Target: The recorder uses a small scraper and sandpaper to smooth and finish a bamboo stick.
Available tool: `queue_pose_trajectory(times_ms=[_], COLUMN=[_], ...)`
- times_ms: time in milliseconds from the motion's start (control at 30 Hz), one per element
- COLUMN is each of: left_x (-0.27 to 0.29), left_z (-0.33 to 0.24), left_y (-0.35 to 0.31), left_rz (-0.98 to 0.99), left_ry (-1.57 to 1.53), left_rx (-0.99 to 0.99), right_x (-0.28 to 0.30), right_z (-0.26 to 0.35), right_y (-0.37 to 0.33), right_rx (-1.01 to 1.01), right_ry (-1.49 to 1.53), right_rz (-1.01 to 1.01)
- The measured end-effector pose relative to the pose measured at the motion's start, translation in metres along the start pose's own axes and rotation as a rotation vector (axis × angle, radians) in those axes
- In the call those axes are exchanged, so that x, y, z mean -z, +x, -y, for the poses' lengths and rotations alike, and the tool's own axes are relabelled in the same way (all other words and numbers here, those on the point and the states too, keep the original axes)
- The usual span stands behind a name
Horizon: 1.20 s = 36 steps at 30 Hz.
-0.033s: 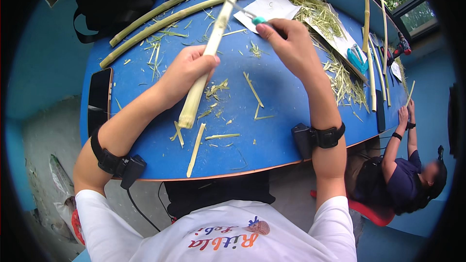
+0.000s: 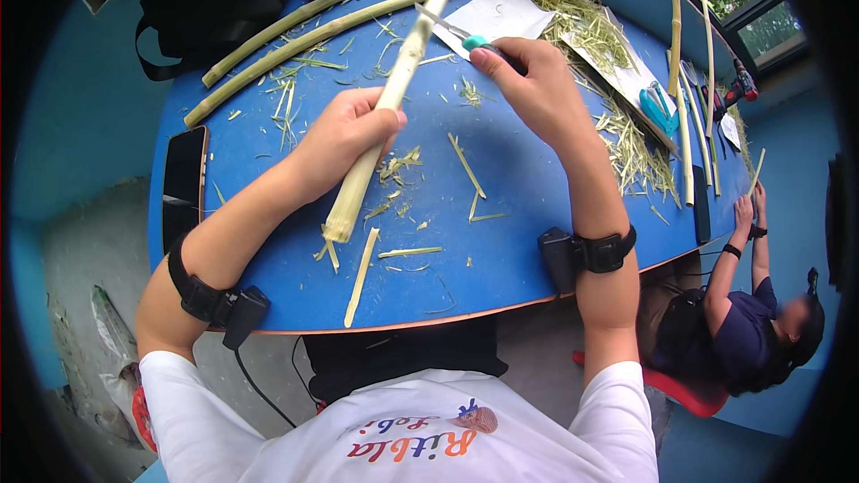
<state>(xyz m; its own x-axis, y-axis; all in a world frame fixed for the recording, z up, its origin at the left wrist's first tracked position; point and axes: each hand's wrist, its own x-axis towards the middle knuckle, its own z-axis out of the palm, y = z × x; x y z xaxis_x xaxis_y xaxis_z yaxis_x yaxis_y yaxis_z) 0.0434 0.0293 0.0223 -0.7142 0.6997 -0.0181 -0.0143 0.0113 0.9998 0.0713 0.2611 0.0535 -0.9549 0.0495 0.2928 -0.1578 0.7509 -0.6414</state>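
My left hand [image 2: 357,136] is wrapped round a long pale bamboo stick [image 2: 404,63], which slants from near the front of the table up past the top of the view. Its near cut end hangs over some loose slivers. In my right hand [image 2: 535,80] is a knife [image 2: 477,42] with a teal and dark handle. The knife's thin blade lies against or just over the stick, well above my left hand; whether it bites in cannot be made out. Thin shavings [image 2: 400,164] and longer strips [image 2: 361,277] are scattered on the blue table [image 2: 501,250] around and below my hands.
Two longer stalks [image 2: 313,34] lie across the far left beside a black bag [image 2: 224,4]. A phone [image 2: 184,177] rests at the left edge. White paper [image 2: 503,11], shavings heaps and a drill [image 2: 741,85] are on the right. Another person [image 2: 761,322] sits at the right.
The stick has tilted slightly, its near end shifting down and left and its far end right. The knife has moved a little downward along it. Both hands keep their holds.
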Motion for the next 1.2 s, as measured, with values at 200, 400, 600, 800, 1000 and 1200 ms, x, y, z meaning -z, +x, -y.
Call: queue_pose_trajectory(times_ms=[200, 400, 600, 800, 1000, 1200], left_x=[0.002, -0.002, -0.006, -0.008, -0.001, 0.004], left_z=[-0.003, -0.002, -0.005, -0.007, -0.003, -0.003], left_y=[-0.003, -0.005, -0.009, -0.01, -0.004, -0.006], left_rz=[0.065, 0.032, 0.062, 0.086, 0.106, 0.184], left_ry=[-0.023, 0.022, 0.126, 0.162, 0.08, 0.03], left_rx=[-0.021, -0.006, 0.031, 0.057, 0.024, 0.032], right_x=[0.003, 0.006, 0.014, 0.02, 0.011, 0.042], right_z=[0.004, 0.002, -0.003, -0.016, -0.022, -0.046], right_y=[0.001, 0.0, 0.005, 0.012, 0.017, 0.026], right_rx=[-0.015, 0.024, -0.009, -0.069, -0.067, -0.279], right_ry=[0.03, -0.008, -0.08, -0.182, -0.239, -0.306], right_rz=[0.094, -0.006, -0.12, -0.169, -0.204, -0.452])
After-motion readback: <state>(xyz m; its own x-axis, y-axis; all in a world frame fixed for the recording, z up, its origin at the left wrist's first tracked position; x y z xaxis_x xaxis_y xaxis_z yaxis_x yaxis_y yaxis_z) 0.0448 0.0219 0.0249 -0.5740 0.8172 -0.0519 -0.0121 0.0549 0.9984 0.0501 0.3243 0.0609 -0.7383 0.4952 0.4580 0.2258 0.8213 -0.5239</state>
